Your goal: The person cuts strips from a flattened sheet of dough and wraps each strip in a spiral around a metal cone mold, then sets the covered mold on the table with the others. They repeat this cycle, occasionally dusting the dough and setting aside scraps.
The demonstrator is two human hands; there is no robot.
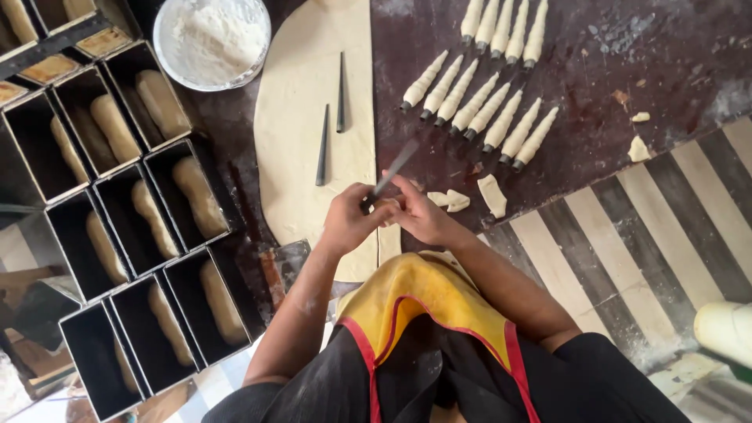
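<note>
Two hands met just above the near edge of the dough sheet (305, 102), both working one dark metal cone mould (394, 168). The left hand (345, 222) was closed around the wide end of the mould, fingers curled and pressed together on it. The right hand (419, 215) pinched a strip of dough at that same end, though the strip itself was largely hidden between the fingers. The narrow tip of the mould pointed away to the far right, over the dark worktop (595, 133).

Two bare cone moulds (331, 117) lay on the dough sheet, further off. Wrapped cones (478, 102) lay in a slanted row to the far right, with a shorter row beyond them. Dough offcuts (492, 194) lay just right of the hands. Loaf tins (133, 227) holding shaped dough filled the left side, and a flour bowl (211, 39) stood at the far left.

In judgement, good winding called for the following:
- Hold the mould firmly at the wide end and turn it steadily.
- Keep the strip under light, even tension, without stretching it thin.
- Overlap each turn slightly, leaving no gaps.
- Tuck the strip end underneath so it cannot unwind.
</note>
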